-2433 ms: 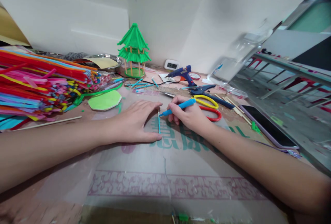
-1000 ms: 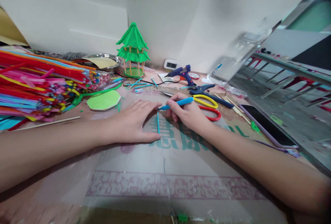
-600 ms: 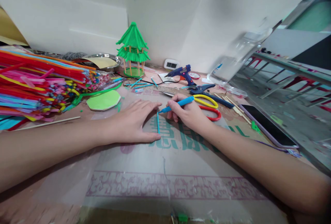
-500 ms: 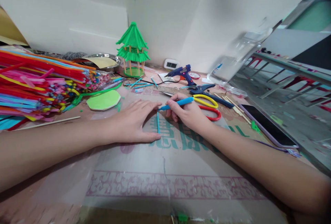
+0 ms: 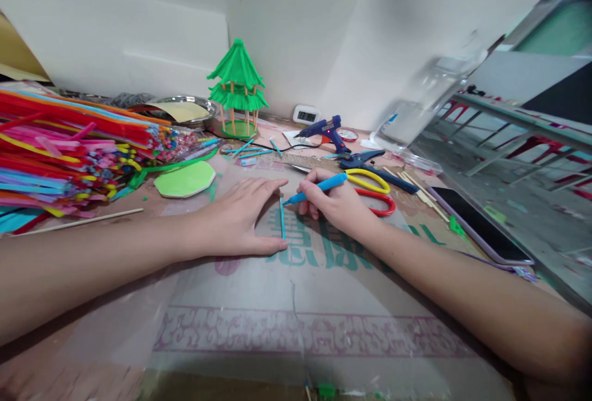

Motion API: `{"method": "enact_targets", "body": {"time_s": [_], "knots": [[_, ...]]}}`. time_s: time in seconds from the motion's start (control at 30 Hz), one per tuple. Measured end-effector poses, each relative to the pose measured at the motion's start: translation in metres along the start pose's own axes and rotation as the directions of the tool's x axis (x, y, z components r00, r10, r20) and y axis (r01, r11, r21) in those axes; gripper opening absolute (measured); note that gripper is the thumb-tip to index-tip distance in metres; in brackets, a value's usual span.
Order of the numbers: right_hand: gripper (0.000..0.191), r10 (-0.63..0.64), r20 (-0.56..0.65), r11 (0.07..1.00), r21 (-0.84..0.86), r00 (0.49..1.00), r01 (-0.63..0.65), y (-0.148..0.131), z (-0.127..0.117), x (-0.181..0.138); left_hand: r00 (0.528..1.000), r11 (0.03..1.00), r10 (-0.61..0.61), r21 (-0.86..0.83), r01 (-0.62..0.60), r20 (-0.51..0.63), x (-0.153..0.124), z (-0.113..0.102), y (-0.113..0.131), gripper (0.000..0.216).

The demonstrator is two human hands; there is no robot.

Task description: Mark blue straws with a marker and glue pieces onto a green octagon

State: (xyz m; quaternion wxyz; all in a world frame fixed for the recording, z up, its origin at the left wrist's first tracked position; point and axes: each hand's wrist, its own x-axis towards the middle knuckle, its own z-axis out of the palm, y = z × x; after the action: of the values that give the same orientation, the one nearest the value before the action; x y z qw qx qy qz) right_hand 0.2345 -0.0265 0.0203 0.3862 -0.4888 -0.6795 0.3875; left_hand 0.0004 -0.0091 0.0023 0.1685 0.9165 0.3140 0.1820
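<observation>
My left hand [image 5: 243, 219] pins a short, thin blue stick [image 5: 282, 222] on the clear plastic sheet [image 5: 250, 287], its thumb at the near end and a fingertip by the far end. My right hand [image 5: 326, 200] grips a blue marker pen [image 5: 321, 186] in a writing hold. The pen's tip meets the stick near its far end, or is very close to it; I cannot tell exact contact. Just beyond my right hand lie scissors with one yellow and one red handle loop [image 5: 383, 203].
A green pagoda model [image 5: 238, 89] stands by the wall. Bundles of pipe cleaners [image 5: 69, 154] and a green octagonal piece [image 5: 185, 180] are at left. Beyond my hands lie a glue gun [image 5: 326, 132], a small digital clock [image 5: 307, 115] and pliers [image 5: 363, 159]; a phone [image 5: 478, 225] is at right.
The marker's tip has shifted slightly down and toward me along the blue stick, leaving a bit more of the stick's far end showing. My left hand has stayed nearly still.
</observation>
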Motion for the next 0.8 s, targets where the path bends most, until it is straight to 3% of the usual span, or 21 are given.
{"method": "enact_targets", "body": {"time_s": [0.3, 0.8], "knots": [[0.033, -0.040, -0.052, 0.999, 0.012, 0.998, 0.040, 0.0043, 0.0006, 0.0027, 0.997, 0.997, 0.068, -0.030, -0.068, -0.021, 0.0017, -0.0009, -0.0014, 0.089], [0.030, -0.042, -0.036, 0.999, 0.008, 0.998, 0.043, 0.0070, 0.0001, 0.0045, 0.998, 0.998, 0.055, -0.031, -0.055, 0.004, 0.0023, -0.0031, 0.0004, 0.094]]}}
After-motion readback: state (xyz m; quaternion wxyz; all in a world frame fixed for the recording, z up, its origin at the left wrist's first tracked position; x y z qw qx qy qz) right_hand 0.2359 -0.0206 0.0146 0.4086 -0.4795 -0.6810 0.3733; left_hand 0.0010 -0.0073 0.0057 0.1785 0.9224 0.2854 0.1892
